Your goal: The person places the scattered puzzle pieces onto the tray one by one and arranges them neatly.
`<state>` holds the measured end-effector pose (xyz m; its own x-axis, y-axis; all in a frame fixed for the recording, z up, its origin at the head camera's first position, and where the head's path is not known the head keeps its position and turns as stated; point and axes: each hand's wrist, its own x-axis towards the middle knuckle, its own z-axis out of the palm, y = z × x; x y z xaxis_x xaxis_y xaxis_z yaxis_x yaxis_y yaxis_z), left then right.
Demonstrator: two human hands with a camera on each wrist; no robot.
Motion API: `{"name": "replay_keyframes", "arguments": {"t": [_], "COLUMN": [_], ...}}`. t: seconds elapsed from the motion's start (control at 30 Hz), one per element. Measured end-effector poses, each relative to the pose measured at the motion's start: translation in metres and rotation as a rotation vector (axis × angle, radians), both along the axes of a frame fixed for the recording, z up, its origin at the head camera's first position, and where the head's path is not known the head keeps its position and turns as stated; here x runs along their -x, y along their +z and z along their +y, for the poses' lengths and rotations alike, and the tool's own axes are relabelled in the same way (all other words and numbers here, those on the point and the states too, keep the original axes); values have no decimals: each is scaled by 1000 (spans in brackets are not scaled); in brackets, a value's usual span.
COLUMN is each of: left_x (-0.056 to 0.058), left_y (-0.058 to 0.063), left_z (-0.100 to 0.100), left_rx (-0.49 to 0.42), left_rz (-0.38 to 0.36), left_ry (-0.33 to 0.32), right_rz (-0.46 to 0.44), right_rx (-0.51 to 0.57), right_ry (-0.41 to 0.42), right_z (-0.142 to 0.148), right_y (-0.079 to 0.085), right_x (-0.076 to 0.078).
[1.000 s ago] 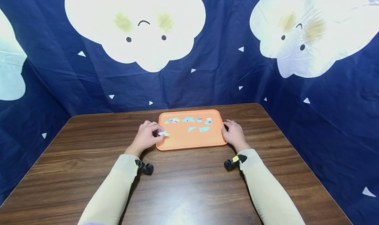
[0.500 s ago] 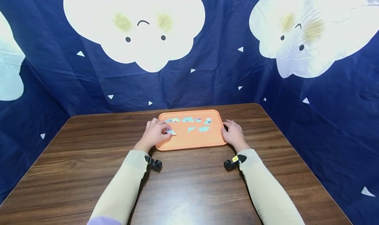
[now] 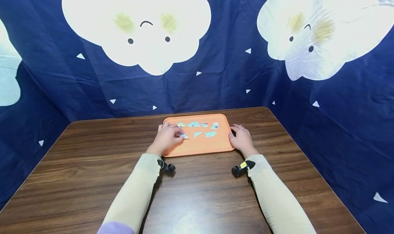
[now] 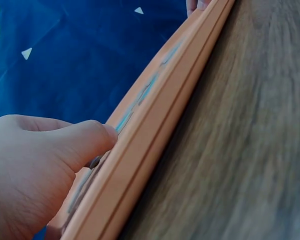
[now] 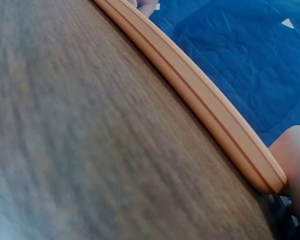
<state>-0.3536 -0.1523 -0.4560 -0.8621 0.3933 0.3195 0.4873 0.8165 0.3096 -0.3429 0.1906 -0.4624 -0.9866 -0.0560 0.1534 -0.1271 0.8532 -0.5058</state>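
Note:
Over the left part of an orange tray [image 3: 197, 148], my left hand [image 3: 166, 138] pinches a small light-blue torn paper piece [image 3: 185, 136] between thumb and fingers. Part of that piece is hidden by the fingers. In the left wrist view the thumb [image 4: 97, 137] reaches over the tray rim. My right hand [image 3: 242, 140] holds the tray's right edge, its thumb at the rim. Several more torn pieces lie flat on the tray: an upper row with a blue piece [image 3: 194, 124], and lower ones such as a narrow piece [image 3: 197, 134] and a wider piece [image 3: 210, 134].
The tray stands near the far edge of a brown wooden table [image 3: 197, 193]. Behind and beside the table hangs a dark blue cloth [image 3: 135, 87] with white clouds. A black wrist camera [image 3: 168, 168] sits on the left sleeve, another camera [image 3: 240, 169] on the right.
My left hand has moved right from the tray's left rim, carrying the paper piece further in, close to the narrow piece. My right hand has stayed at the right edge.

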Motion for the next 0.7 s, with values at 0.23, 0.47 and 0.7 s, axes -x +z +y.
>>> {"name": "replay_keyframes", "arguments": {"t": [0.23,0.47,0.7], "left_x": [0,2,3], "left_y": [-2,-3,-5], "left_z": [5,6,5], "left_rx": [6,23,23], "left_rz": [3,-9,-30], "left_ry": [4,15,32], "right_rz": [1,5,14], "right_rx": [3,1,-2], "right_ry": [-7,-6,-2], "right_z": [0,1,3], "right_y": [1,0,-3], "right_x": [-1,0,2]}}
